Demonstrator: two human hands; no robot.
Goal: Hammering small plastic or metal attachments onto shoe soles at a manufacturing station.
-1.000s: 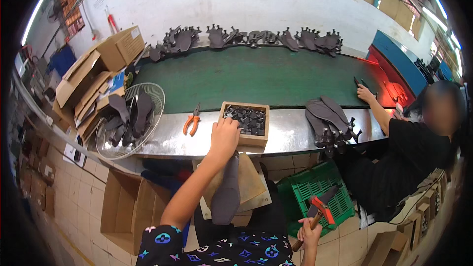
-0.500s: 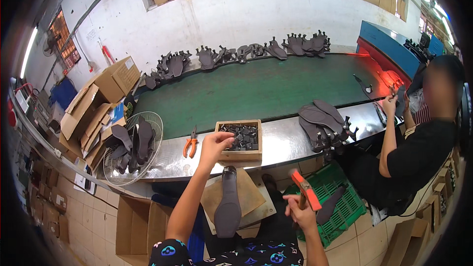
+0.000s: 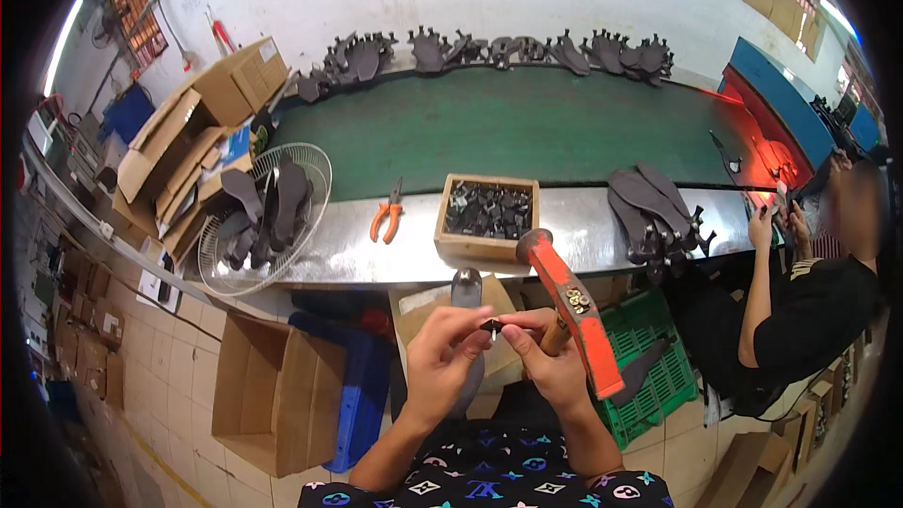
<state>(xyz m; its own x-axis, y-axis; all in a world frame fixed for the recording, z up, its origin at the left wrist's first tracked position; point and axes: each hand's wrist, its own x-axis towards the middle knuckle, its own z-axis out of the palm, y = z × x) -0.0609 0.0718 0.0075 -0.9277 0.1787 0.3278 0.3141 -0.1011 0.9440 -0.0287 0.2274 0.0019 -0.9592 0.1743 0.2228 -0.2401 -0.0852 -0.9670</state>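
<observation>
My left hand (image 3: 438, 362) pinches a small black heel tip (image 3: 491, 325) with a pale pin pointing down. My right hand (image 3: 557, 374) has its thumb and fingertips at the same heel tip, while the wooden handle of an orange-red hammer (image 3: 572, 303) sits in its grip. The hammer's head slants up and to the right of my fingers. Below and behind my hands lies a dark grey shoe sole (image 3: 466, 292) with its shiny black heel toward the bench, partly hidden by my left hand. Under it is a tan board (image 3: 414, 315).
On the metal bench edge stand a wooden box (image 3: 484, 246) of black heel tips, orange-handled pliers (image 3: 387, 216), a wire basket (image 3: 326, 179) of soles and a sole pile (image 3: 649, 207). A green crate (image 3: 611, 320) sits below. Rightward, a co-worker (image 3: 809, 310) handles something beside the green belt (image 3: 527, 122).
My left hand has come back from the wooden box with a heel tip. My right hand has moved up and left to meet it, bringing the hammer along. The view has shifted.
</observation>
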